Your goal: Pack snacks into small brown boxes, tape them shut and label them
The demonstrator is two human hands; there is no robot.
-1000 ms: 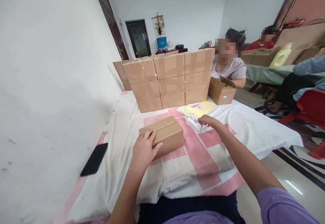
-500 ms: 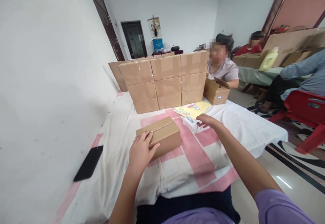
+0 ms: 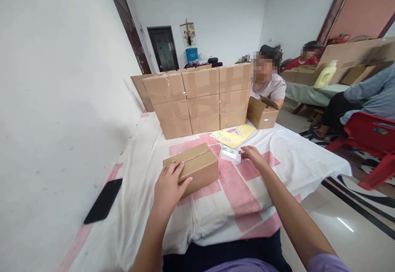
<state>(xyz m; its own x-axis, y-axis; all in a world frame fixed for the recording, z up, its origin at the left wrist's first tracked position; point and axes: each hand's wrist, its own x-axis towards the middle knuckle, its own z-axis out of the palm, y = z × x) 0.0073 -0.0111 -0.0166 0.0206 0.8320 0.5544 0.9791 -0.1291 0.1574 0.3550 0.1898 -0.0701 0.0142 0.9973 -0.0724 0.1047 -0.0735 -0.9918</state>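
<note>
A closed brown cardboard box (image 3: 197, 169) lies in front of me, a seam running along its top. My left hand (image 3: 169, 181) rests on its left end, fingers stretched over the top and thumb along the near side. Right of the box stands a white tape dispenser (image 3: 228, 154) with what looks like a clear roll in it. At the dispenser's right end my right hand (image 3: 252, 155) has its fingers bent together against it; whatever is between the fingertips is too small to make out.
Behind are stacked taped cartons (image 3: 203, 99), a yellow sheet with stickers (image 3: 233, 136) and an open-flapped carton (image 3: 263, 113). A black phone (image 3: 103, 201) lies at left by the wall. A co-worker (image 3: 268, 84) sits across the table; a red chair (image 3: 370, 144) stands at right.
My right hand has come down onto the dispenser's end, fingers closing. The dispenser has turned slightly. My left hand stays on the box.
</note>
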